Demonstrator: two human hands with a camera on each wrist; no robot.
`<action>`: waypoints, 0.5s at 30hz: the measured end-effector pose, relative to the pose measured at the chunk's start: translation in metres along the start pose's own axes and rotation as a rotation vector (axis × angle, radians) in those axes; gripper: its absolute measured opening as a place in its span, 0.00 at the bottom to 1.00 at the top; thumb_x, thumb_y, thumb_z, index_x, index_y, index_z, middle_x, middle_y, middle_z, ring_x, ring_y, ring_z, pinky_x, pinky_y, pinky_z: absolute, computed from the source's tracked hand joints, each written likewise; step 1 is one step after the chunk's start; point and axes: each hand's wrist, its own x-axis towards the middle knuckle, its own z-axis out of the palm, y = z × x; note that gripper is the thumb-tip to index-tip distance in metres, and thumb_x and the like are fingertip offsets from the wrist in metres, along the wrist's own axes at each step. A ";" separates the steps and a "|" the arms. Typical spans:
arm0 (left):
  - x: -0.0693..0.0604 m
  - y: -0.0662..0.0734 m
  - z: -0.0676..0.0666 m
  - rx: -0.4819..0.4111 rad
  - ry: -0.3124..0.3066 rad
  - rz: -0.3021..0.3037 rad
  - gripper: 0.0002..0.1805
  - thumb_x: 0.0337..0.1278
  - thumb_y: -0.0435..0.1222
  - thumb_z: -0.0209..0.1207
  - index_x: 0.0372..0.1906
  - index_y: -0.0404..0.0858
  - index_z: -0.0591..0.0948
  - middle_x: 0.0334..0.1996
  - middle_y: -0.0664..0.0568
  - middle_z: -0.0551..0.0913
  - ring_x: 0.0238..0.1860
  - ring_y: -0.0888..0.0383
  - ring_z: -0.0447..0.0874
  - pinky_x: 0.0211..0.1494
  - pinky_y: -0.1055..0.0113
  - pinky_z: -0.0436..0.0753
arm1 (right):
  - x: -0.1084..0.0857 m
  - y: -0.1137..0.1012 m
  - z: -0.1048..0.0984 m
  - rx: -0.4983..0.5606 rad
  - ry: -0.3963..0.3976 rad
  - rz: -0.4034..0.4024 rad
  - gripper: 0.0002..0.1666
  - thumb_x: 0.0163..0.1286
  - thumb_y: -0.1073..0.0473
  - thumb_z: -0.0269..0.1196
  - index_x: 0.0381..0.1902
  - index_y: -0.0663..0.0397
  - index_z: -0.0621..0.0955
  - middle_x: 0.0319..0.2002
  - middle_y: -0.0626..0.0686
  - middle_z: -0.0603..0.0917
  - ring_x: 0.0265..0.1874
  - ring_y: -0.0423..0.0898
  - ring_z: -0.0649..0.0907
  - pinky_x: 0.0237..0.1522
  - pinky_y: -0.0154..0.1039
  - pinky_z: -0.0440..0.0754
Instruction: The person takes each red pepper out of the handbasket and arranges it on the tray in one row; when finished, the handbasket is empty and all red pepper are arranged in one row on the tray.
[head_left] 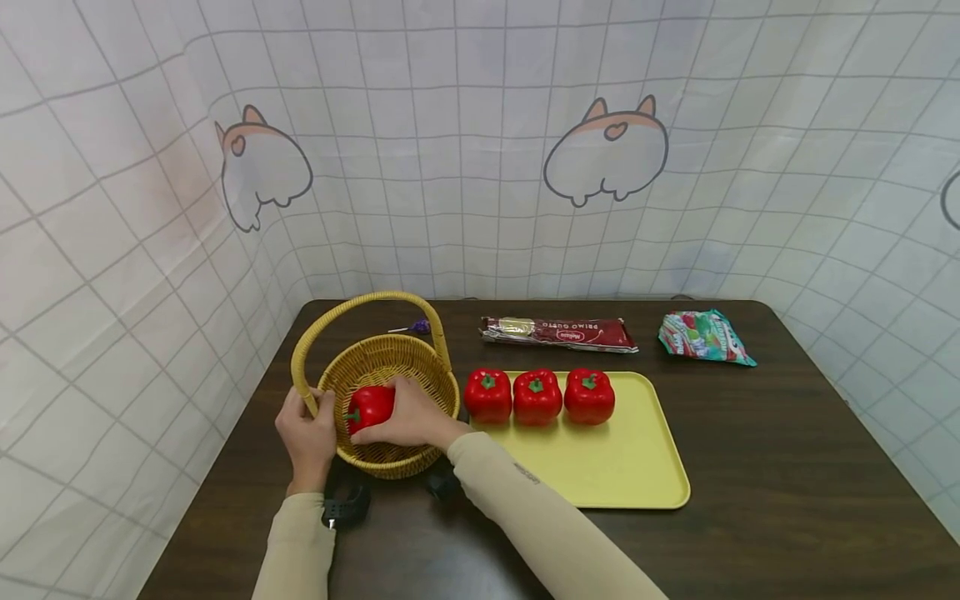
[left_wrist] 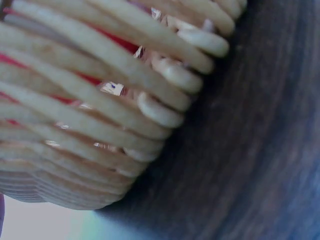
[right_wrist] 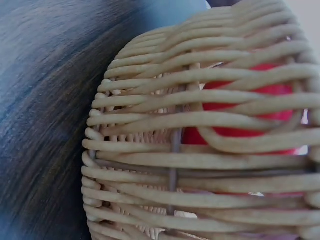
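A yellow woven basket (head_left: 405,350) with a tall arched handle stands at the left of the table. My left hand (head_left: 309,429) grips the handle's base at the basket's left rim. Inside the basket, my right hand (head_left: 408,414) holds a red bell pepper (head_left: 372,406) with a green stem. Both wrist views look at the basket's woven wall (left_wrist: 100,110) from close by, and red shows through the gaps in the weave (right_wrist: 240,110). Three more red bell peppers (head_left: 537,397) sit in a row along the back of a yellow tray (head_left: 600,471), right of the basket.
Behind the tray lies a long dark red packet (head_left: 558,332). A teal snack bag (head_left: 705,337) is at the back right. A purple-wrapped lollipop (head_left: 421,327) lies behind the basket, partly seen through the handle. Bare dark table (head_left: 787,467) extends right of the tray.
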 end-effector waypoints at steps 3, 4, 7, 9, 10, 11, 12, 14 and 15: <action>-0.001 -0.001 0.000 -0.003 -0.002 0.000 0.07 0.49 0.18 0.58 0.21 0.25 0.74 0.18 0.43 0.70 0.20 0.65 0.61 0.26 0.76 0.59 | -0.003 0.000 0.000 0.002 0.006 -0.030 0.57 0.49 0.28 0.69 0.69 0.51 0.64 0.56 0.49 0.75 0.49 0.44 0.77 0.46 0.39 0.80; -0.001 -0.001 0.000 -0.003 -0.003 -0.001 0.07 0.49 0.18 0.58 0.21 0.25 0.74 0.18 0.43 0.70 0.20 0.64 0.61 0.26 0.75 0.59 | -0.005 0.000 -0.001 -0.002 0.011 -0.041 0.56 0.50 0.28 0.68 0.69 0.50 0.65 0.57 0.49 0.76 0.50 0.43 0.77 0.46 0.39 0.80; -0.001 -0.001 0.001 0.000 -0.006 -0.002 0.07 0.49 0.18 0.58 0.21 0.25 0.74 0.18 0.42 0.70 0.21 0.63 0.61 0.26 0.76 0.59 | -0.009 -0.001 -0.003 0.008 0.030 -0.050 0.52 0.52 0.28 0.67 0.67 0.48 0.67 0.55 0.47 0.77 0.48 0.43 0.78 0.45 0.38 0.80; -0.001 -0.001 0.001 0.003 -0.007 -0.005 0.07 0.49 0.18 0.59 0.21 0.25 0.74 0.19 0.41 0.70 0.21 0.63 0.61 0.26 0.76 0.59 | -0.013 0.000 -0.004 0.017 0.054 -0.045 0.51 0.51 0.28 0.67 0.66 0.48 0.68 0.54 0.47 0.77 0.47 0.42 0.78 0.43 0.37 0.80; -0.001 -0.001 0.001 0.006 -0.006 -0.006 0.07 0.49 0.18 0.59 0.21 0.25 0.74 0.19 0.41 0.70 0.21 0.63 0.61 0.27 0.76 0.60 | -0.014 0.000 -0.005 0.026 0.070 -0.041 0.51 0.50 0.28 0.68 0.65 0.48 0.68 0.53 0.46 0.77 0.46 0.42 0.77 0.43 0.36 0.80; 0.000 0.000 0.001 0.007 -0.008 -0.007 0.07 0.49 0.18 0.59 0.22 0.25 0.74 0.19 0.41 0.71 0.22 0.64 0.62 0.27 0.76 0.60 | -0.016 0.001 -0.006 0.043 0.085 -0.038 0.51 0.49 0.28 0.69 0.64 0.48 0.68 0.53 0.46 0.76 0.46 0.42 0.77 0.42 0.36 0.80; 0.000 0.000 0.000 0.011 -0.007 -0.007 0.07 0.49 0.18 0.59 0.21 0.25 0.74 0.19 0.40 0.71 0.22 0.64 0.62 0.27 0.76 0.60 | -0.018 0.001 -0.006 0.059 0.100 -0.038 0.51 0.49 0.28 0.69 0.63 0.48 0.68 0.52 0.46 0.75 0.45 0.42 0.77 0.42 0.36 0.80; 0.000 0.001 0.000 0.015 -0.002 -0.008 0.07 0.49 0.18 0.59 0.21 0.24 0.74 0.19 0.40 0.71 0.22 0.64 0.62 0.27 0.76 0.60 | -0.022 0.002 -0.008 0.081 0.134 -0.044 0.52 0.47 0.28 0.70 0.63 0.49 0.67 0.52 0.46 0.73 0.45 0.42 0.77 0.41 0.36 0.80; 0.000 0.001 0.000 0.018 0.000 -0.007 0.07 0.49 0.18 0.59 0.21 0.24 0.74 0.19 0.40 0.71 0.22 0.64 0.62 0.27 0.76 0.60 | -0.024 0.002 -0.009 0.093 0.147 -0.045 0.53 0.46 0.27 0.70 0.63 0.49 0.67 0.52 0.46 0.72 0.45 0.42 0.77 0.42 0.36 0.80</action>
